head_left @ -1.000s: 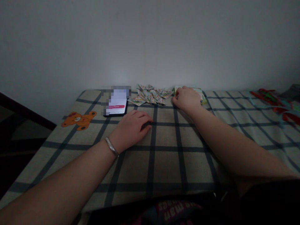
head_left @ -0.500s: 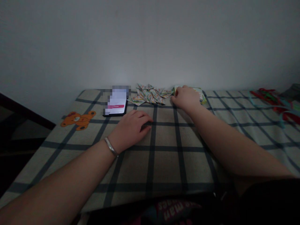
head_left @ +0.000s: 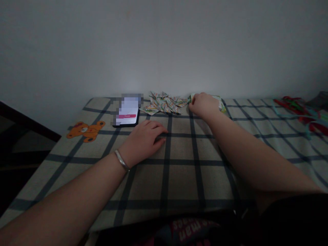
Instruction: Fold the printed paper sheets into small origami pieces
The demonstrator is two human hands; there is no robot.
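Note:
My left hand [head_left: 143, 140] lies palm down on the checked cloth, fingers stretched and thumb apart, with nothing in it. Just beyond its knuckles is a phone [head_left: 127, 114] with a lit screen. My right hand [head_left: 205, 105] reaches over a flat green and white packet [head_left: 222, 108] near the wall, covering most of it. Its thumb and fingers are curled together at the packet's left end; what is between them, if anything, is hidden. A loose pile of small printed paper sachets [head_left: 165, 103] lies between the phone and my right hand.
A checked tablecloth [head_left: 179, 184] covers the table, which meets a white wall [head_left: 164, 48]. An orange bear cutout [head_left: 85, 131] lies at the left. Red, green and light-blue ribbon-like items [head_left: 302, 112] are heaped at the far right. A dark rail [head_left: 28, 119] stands beyond the left edge.
My right hand has shifted very slightly to the right over the packet. My left hand, the phone and the sachet pile stay where they were.

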